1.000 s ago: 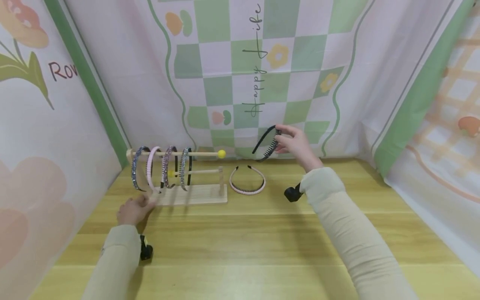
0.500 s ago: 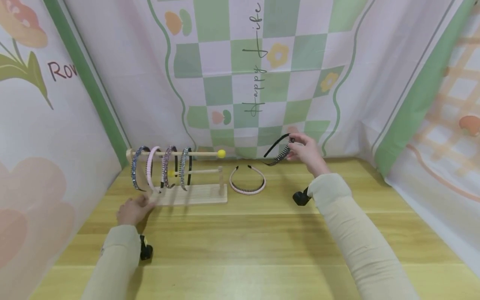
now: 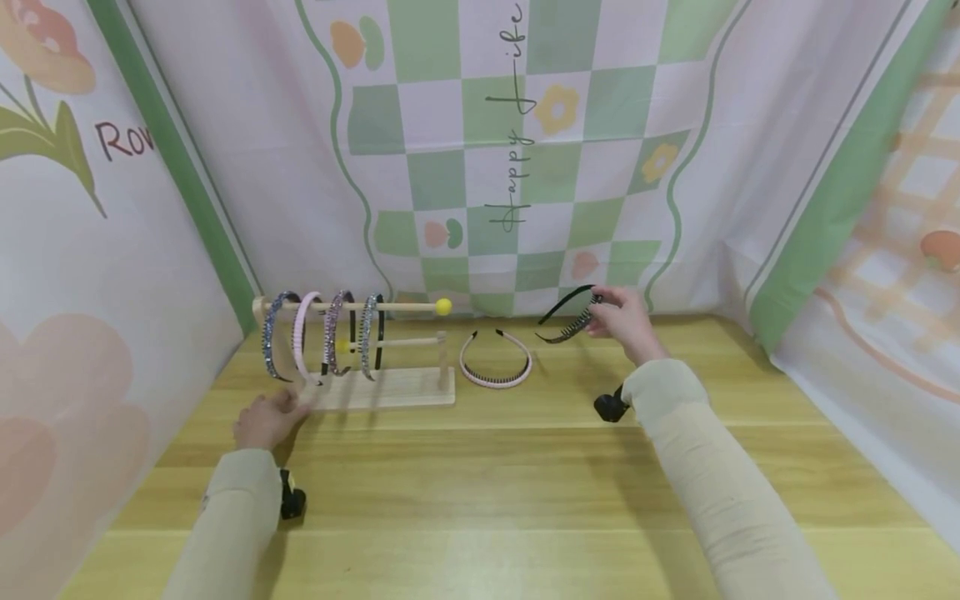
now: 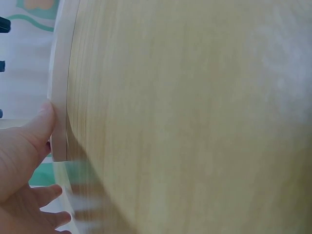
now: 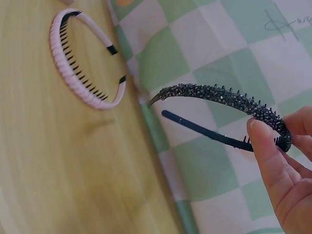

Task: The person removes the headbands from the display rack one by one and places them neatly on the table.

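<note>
My right hand pinches a black, rhinestone-covered headband with comb teeth, holding it above the back of the table by one side of its curve. To its left a pink headband lies on the tabletop, its ends toward the back wall. My left hand grips the left end of the wooden headband stand, thumb against the front edge of the base. Several headbands hang on the stand's upper rod, among them a blue glittery headband, a pink headband and a silvery headband.
Yellow balls cap the rods, one of them the upper rod's yellow ball. A printed curtain stands right behind the wooden table, with more cloth at both sides.
My right hand has moved right and down with the black headband, which tilts flatter now. The left hand, the stand and the pink headband on the table stay where they were.
</note>
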The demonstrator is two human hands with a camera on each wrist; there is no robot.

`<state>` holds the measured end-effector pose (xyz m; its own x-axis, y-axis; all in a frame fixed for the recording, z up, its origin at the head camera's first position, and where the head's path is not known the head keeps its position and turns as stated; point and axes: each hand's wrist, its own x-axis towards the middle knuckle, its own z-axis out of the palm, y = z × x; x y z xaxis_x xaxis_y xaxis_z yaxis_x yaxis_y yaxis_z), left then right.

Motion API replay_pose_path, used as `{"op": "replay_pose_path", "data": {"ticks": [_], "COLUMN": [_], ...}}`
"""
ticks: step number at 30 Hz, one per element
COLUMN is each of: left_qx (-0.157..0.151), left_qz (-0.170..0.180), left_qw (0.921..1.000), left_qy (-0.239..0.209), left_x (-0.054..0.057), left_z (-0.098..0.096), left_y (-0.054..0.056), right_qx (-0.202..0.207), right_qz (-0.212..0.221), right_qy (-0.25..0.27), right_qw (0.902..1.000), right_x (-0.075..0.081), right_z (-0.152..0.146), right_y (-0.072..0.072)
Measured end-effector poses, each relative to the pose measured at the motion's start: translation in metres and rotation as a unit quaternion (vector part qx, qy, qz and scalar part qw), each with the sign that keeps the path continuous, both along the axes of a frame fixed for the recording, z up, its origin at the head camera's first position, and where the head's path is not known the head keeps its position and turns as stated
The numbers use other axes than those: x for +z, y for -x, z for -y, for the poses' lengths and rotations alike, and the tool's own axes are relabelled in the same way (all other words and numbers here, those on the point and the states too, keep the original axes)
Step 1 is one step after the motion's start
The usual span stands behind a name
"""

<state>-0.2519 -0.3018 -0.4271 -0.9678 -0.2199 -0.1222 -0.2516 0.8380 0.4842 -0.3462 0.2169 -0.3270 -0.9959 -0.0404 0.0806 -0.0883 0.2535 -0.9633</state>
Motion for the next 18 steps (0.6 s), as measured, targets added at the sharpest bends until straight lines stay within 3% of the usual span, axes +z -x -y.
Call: {"op": "replay_pose_path", "data": {"ticks": [18], "left_qx": [0.002], "left_qz": [0.008], "left_qw": [1.0], "left_qy": [0.002], "left_x": [0.003], "left_z": [-0.002], "left_y": [-0.001], "right_qx": [-0.012], "right_qz": [0.062], "right_qy": [-0.005], "right_qw": [0.998], "right_x": [-0.044], "right_z": [-0.021], "right_y": [-0.001]}}
